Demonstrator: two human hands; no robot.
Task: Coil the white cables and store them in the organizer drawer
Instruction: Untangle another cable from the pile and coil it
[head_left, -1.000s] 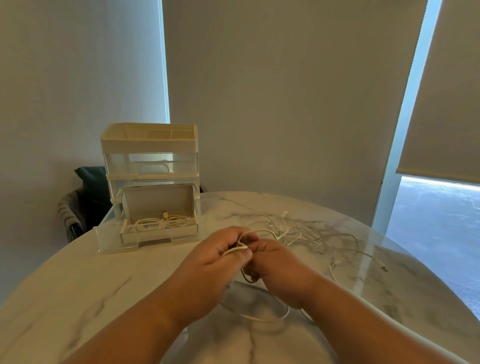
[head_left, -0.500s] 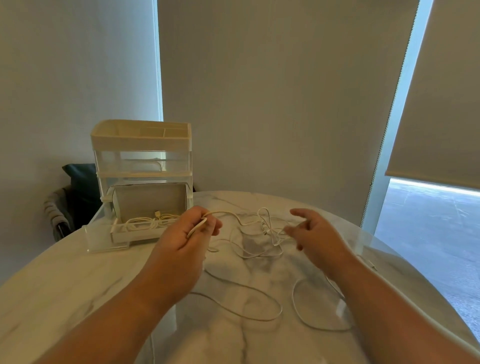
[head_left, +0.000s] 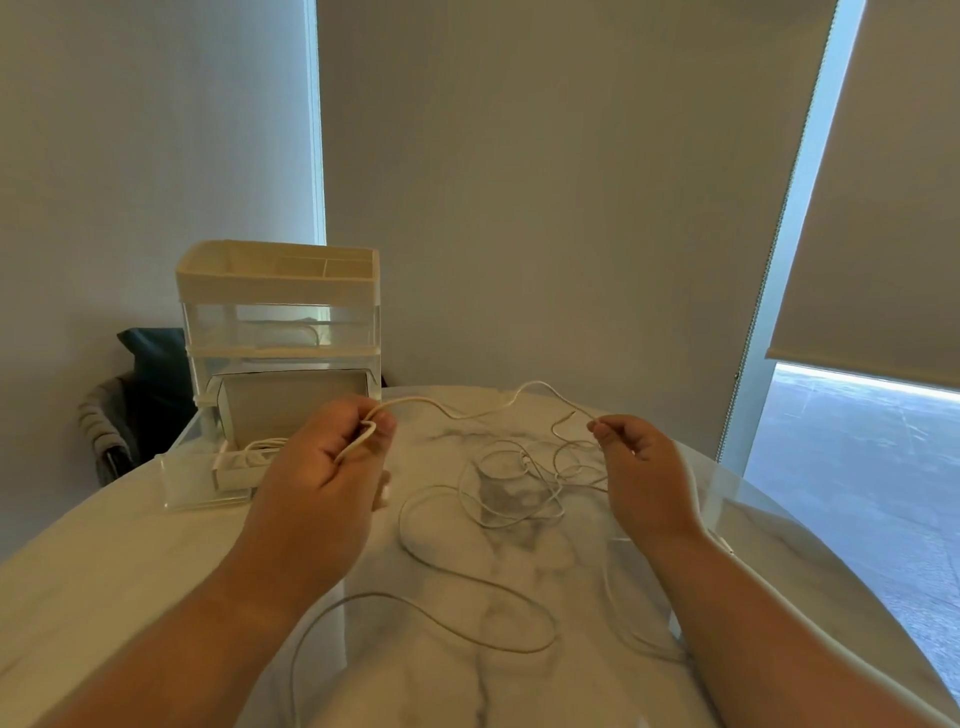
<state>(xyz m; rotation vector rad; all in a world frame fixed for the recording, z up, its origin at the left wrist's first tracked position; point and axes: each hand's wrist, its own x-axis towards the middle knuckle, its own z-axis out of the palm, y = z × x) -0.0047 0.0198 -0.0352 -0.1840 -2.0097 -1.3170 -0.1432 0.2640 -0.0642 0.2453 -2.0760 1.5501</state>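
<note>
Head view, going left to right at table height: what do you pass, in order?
Dark chair behind the table → organizer with its open drawer → left hand pinching a white cable → loose cable tangle on the marble table → right hand → window.

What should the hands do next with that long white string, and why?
Probably bring the right hand over to the left hand and lay a first loop there. The left hand pinches one bit of the white cable, the right pinches it further along, and the rest lies loose and tangled on the marble table. The open drawer waits for a neat coil.
</note>
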